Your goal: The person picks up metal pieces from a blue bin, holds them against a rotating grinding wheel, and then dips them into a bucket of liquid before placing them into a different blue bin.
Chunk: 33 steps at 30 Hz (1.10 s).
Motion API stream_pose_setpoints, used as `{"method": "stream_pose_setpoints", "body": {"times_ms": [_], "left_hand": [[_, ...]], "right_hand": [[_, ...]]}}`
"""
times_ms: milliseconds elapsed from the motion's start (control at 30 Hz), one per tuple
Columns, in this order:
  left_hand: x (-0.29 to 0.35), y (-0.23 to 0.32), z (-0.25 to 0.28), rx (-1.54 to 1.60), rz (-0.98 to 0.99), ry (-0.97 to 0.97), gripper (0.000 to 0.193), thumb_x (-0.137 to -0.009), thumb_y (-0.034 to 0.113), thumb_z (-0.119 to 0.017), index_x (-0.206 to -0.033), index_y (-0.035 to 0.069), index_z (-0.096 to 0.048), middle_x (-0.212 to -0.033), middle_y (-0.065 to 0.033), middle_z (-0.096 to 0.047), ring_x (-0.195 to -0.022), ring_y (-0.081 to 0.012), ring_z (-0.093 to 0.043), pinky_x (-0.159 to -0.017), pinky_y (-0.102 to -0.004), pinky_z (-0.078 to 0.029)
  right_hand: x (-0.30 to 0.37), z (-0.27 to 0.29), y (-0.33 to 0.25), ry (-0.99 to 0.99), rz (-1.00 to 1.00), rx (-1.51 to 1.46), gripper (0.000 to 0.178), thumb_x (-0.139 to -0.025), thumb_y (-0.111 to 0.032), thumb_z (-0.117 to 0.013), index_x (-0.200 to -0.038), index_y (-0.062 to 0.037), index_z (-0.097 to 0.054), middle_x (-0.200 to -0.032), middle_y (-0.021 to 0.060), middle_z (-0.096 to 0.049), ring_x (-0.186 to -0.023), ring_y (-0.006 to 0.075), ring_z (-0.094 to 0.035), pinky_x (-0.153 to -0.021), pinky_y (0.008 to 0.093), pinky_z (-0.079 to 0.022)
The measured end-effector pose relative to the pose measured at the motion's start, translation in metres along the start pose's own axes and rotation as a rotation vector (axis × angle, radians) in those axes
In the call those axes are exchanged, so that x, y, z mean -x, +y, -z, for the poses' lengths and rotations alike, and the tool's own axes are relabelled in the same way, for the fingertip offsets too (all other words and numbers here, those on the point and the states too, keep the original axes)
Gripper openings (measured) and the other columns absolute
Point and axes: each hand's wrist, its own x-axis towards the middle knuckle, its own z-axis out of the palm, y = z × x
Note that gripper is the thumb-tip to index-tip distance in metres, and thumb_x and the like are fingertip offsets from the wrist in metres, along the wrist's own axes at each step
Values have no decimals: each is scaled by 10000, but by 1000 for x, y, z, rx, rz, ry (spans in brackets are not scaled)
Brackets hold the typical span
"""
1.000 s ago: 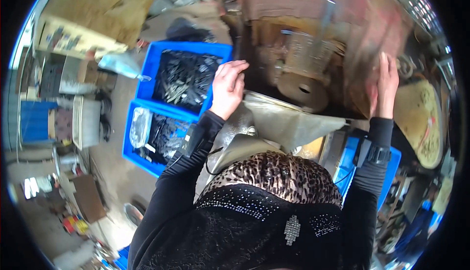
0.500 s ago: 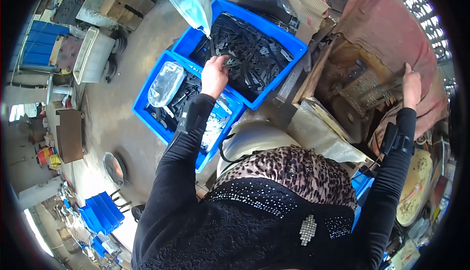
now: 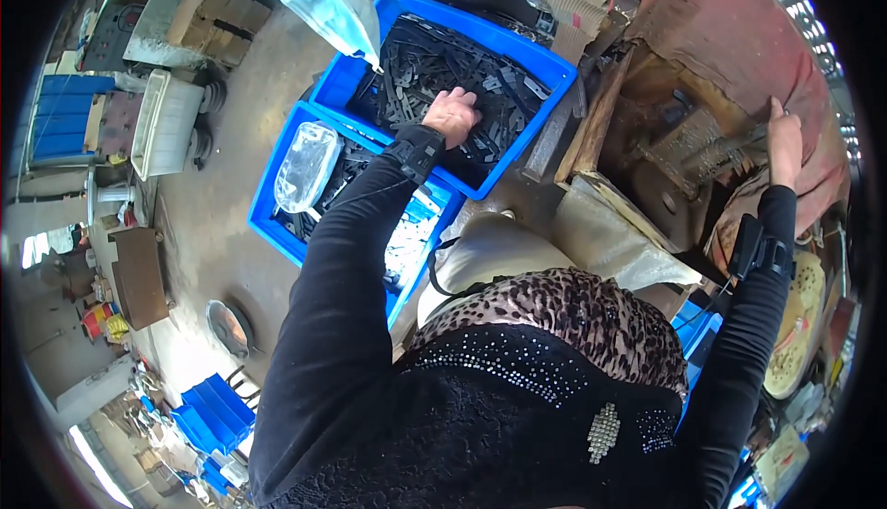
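While the person leans between the bins and the machine, the head view shows the left hand (image 3: 453, 116) in the far blue bin (image 3: 525, 130), above a loose heap of dark strips (image 3: 416, 61). Its fingers curl down among the pieces; whether any strip is pinched cannot be determined. The right hand (image 3: 785, 144), well apart on the right, lies against the red cloth (image 3: 730, 33) beside the machine (image 3: 688, 144). Its fingers are partly bent; whether they grasp anything is not discernible.

Left of and nearer than the far bin stands the near blue bin (image 3: 274, 165), carrying a clear plastic container (image 3: 308, 167). A light-blue mask (image 3: 328, 10) hangs over the far bin's left corner.

Handling: the strips appear to be thin metal, likely light singly, stiff and not fragile. Surfaces may be slippery if oiled; edges may be sharp. Recommended hold: thumb and forefinger across the flat faces, near mid-length. Overlapping pieces may catch; lift singly.
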Motion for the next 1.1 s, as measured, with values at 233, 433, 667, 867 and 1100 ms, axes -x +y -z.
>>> {"method": "stream_pose_setpoints", "body": {"times_ms": [233, 433, 667, 867, 1100], "left_hand": [[2, -34, 8, 386, 26, 136, 162, -789, 74, -610, -937, 122, -653, -921, -89, -640, -927, -289, -612, -819, -406, -478], [32, -48, 16, 934, 514, 461, 169, -878, 46, -596, -1043, 18, -572, -837, -118, -652, -771, -219, -636, -702, -347, -505], [52, 9, 70, 1554, 593, 425, 254, -949, 116, -555, -1184, 24, -589, -851, -29, -654, -648, -98, -555, -563, -246, -447], [71, 41, 95, 1424, 496, 560, 416, -964, 57, -489, -1379, 55, -510, -833, -36, -681, -543, -56, -486, -510, -222, -424], [38, 96, 115, 1362, 221, 475, 463, -902, -84, -415, -1309, 61, -584, -1101, -55, -651, -660, -71, -558, -567, -219, -471]], "right_hand": [[-2, 2, -2, -39, -17, 27, 716, -953, -567, -422, -1126, 110, -579, -1149, 339, -607, -1148, 439, -574, -959, 491, -447], [-5, 1, -4, -58, -25, 27, 714, -954, -563, -423, -1157, 105, -568, -1170, 341, -597, -1158, 445, -565, -965, 491, -442], [-15, -3, 15, -13, 182, -56, 694, -941, -561, -447, -1180, 81, -557, -1137, 333, -613, -1137, 448, -570, -947, 493, -438], [50, 21, 31, 101, 357, -320, 508, -937, -486, -530, -1021, 14, -569, -914, 283, -639, -912, 452, -597, -812, 457, -460], [212, 61, 40, 36, 436, -677, 102, -907, -162, -665, -907, -83, -602, -706, 128, -616, -544, 185, -535, -528, 308, -444]]}}
